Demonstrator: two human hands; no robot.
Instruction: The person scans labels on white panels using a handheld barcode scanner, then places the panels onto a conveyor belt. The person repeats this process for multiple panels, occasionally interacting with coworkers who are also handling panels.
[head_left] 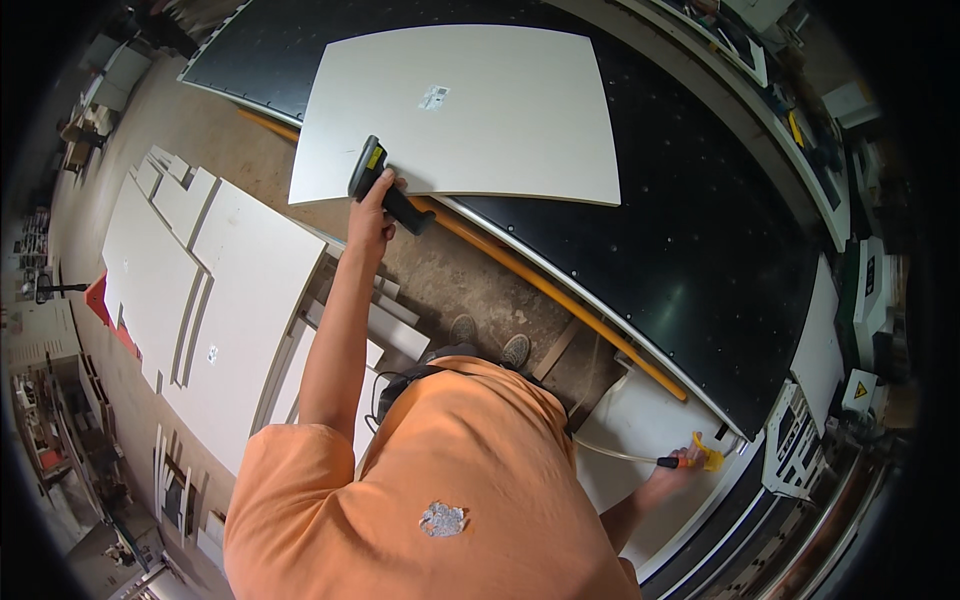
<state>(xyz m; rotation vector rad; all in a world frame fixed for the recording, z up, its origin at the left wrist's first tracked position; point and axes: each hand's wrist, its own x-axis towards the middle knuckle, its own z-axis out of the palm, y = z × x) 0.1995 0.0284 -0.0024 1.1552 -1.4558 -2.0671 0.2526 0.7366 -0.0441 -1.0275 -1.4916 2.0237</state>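
My left hand (373, 212) grips a black barcode scanner (367, 165) with a yellow label, its head raised over the near left corner of a white panel (500, 130). A small printed label (434, 97) is stuck on that panel, which lies on a black table (690, 290) dotted with small points. Off to the right, my right hand (684, 476) is closed round a yellow air blow gun (709, 456). A pale hose (615, 455) runs from the blow gun toward my waist. Part of the blow gun is hidden by my fingers.
A yellow-orange bar (560, 292) runs along the table's near edge. Stacked white boards (225, 290) of several sizes stand at my left. Another white panel (640, 410) lies under my right arm. Machine parts (795, 445) line the right side. My shoes (514, 349) are on the floor between.
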